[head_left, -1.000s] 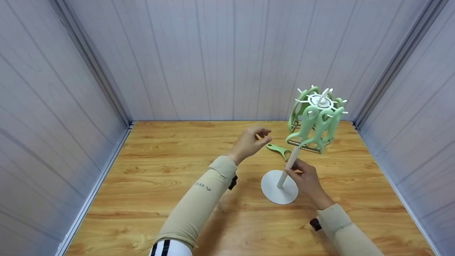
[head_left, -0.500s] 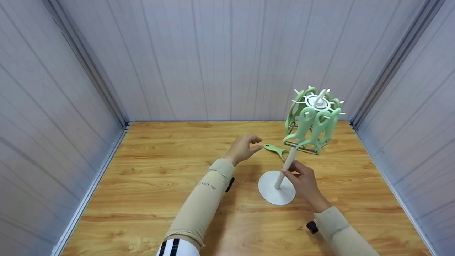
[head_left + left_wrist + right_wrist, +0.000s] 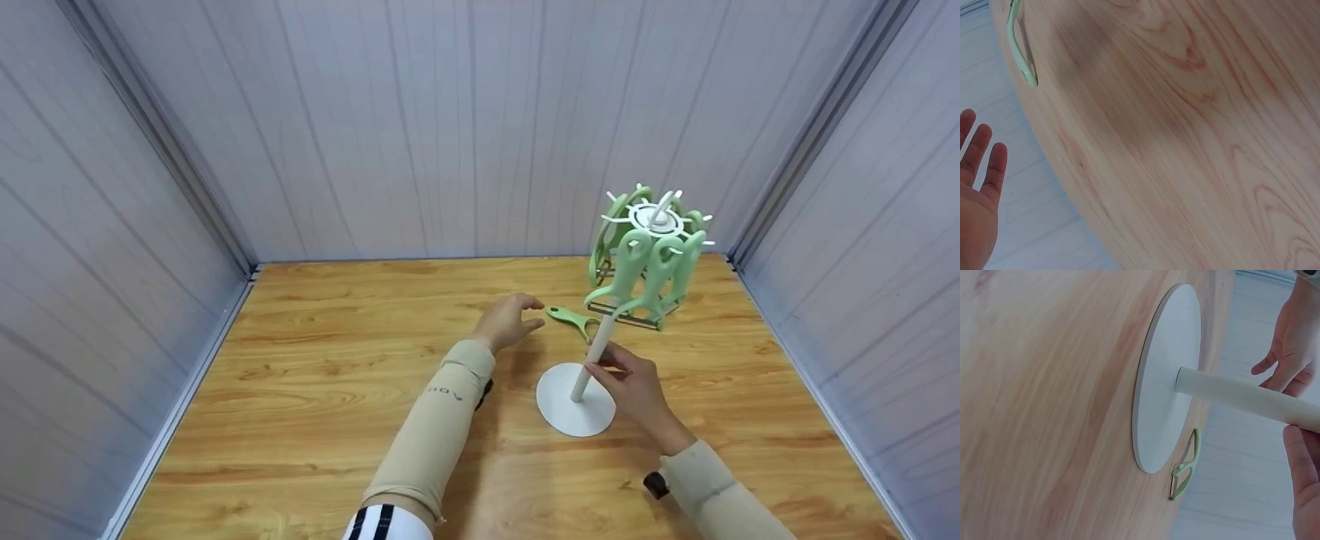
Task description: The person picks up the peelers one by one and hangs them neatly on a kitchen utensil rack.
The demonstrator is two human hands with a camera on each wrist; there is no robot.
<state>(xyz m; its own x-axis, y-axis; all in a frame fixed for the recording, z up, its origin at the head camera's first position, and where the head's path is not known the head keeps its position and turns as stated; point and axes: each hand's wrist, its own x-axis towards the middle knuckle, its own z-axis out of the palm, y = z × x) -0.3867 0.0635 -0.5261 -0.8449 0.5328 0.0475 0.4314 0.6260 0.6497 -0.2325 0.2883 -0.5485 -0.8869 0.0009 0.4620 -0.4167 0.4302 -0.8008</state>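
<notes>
My right hand [image 3: 634, 382] pinches the white pole [image 3: 602, 339] of a stand between thumb and fingers. The stand's round white base [image 3: 570, 421] sits on the table, and light green peelers [image 3: 628, 262] hang from hooks around its top. One more green peeler [image 3: 568, 316] lies on the table behind the base; the pole and right hand lie close to its blade end in the head view. Just left of its handle hovers my left hand [image 3: 507, 321], fingers relaxed and holding nothing. The left wrist view shows that hand [image 3: 979, 208] apart from the peeler's handle [image 3: 1019, 48].
The wooden table [image 3: 322, 390] runs back to a pale panelled wall [image 3: 435, 135]. Side walls stand at left and right. A white curved hook [image 3: 661, 206] rises from the middle of the stand's top.
My left hand has moved back and lower beside the loose peeler's handle. The right hand keeps its pinch on the pole. The whole head view has shifted slightly.
</notes>
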